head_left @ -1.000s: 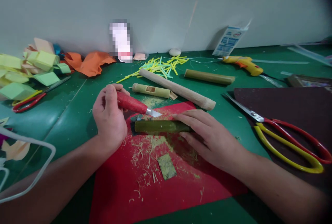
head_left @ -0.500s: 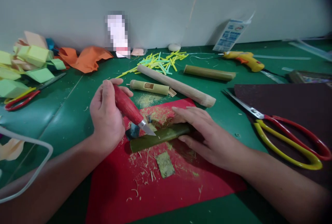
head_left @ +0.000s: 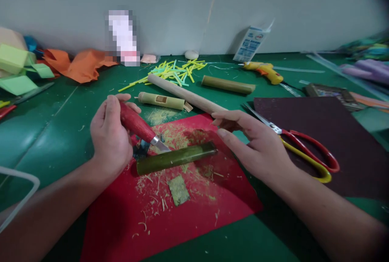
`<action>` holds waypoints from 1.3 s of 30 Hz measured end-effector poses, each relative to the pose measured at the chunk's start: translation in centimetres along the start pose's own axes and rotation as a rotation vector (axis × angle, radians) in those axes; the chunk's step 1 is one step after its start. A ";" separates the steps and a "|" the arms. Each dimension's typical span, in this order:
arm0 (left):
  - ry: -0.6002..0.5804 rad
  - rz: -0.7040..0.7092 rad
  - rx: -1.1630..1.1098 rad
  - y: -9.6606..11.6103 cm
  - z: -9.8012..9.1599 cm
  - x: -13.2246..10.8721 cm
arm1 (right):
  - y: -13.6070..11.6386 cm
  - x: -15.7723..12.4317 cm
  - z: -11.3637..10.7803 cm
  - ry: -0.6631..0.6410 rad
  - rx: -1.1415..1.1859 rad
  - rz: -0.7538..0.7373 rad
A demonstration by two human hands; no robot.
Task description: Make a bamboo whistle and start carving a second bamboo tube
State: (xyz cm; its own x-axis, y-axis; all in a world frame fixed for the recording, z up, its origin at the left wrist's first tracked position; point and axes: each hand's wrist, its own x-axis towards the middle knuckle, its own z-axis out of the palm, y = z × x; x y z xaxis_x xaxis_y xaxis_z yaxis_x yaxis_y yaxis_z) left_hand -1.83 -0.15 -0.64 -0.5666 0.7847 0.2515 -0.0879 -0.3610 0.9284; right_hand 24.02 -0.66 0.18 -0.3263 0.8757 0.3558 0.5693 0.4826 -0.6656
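My left hand (head_left: pixel 112 134) is closed around the red wooden handle of a carving knife (head_left: pixel 136 122). Its short blade points down to the right, with the tip at the upper edge of a green bamboo tube (head_left: pixel 176 157). That tube lies on a red sheet (head_left: pixel 225 205) strewn with shavings. Just right of the tube's end, my right hand (head_left: pixel 255 142) hovers with fingers apart, holding nothing. A small square of sandpaper (head_left: pixel 178 190) coated in dust lies below the tube. Behind it rests a carved bamboo piece (head_left: pixel 162 101) with a rectangular notch.
A pale wooden rod (head_left: pixel 182 92) and another bamboo tube (head_left: pixel 228 84) lie farther back. Large scissors (head_left: pixel 291 134) rest partly on a dark sheet (head_left: pixel 343 148) at right. A yellow glue gun (head_left: pixel 263 71), cut straws (head_left: pixel 173 71) and orange paper (head_left: pixel 82 65) line the wall side.
My right hand has let go of the bamboo tube and moved right, leaving the tube on the red sheet. The view has turned somewhat to the right. My left hand still holds the knife.
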 end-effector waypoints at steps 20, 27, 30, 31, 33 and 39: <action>-0.120 0.051 -0.070 0.9 0.1 -0.2 | -0.5 0.3 1.3 -0.316 -0.243 -0.311; -0.114 0.064 -0.044 0.9 0.0 -0.2 | -0.5 0.4 1.2 -0.312 -0.193 -0.320; -0.124 0.114 -0.022 0.9 0.0 -0.2 | -0.3 0.5 1.3 -0.304 -0.136 -0.318; -0.129 0.131 -0.019 0.9 0.0 -0.3 | -0.3 0.5 1.4 -0.301 -0.114 -0.296; -0.143 0.152 -0.014 0.9 0.0 -0.3 | -0.3 0.5 1.6 -0.306 -0.077 -0.250; -0.149 0.194 0.000 1.0 0.0 -0.4 | -0.6 0.3 1.1 -0.347 -0.043 -0.210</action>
State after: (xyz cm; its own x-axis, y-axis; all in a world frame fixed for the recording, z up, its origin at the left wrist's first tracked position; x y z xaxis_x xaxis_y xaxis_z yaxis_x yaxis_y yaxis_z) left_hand -1.63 -0.82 0.17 -0.4458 0.7665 0.4623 0.0104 -0.5121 0.8589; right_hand 22.78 -0.67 -0.01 -0.6700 0.7047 0.2334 0.4917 0.6569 -0.5717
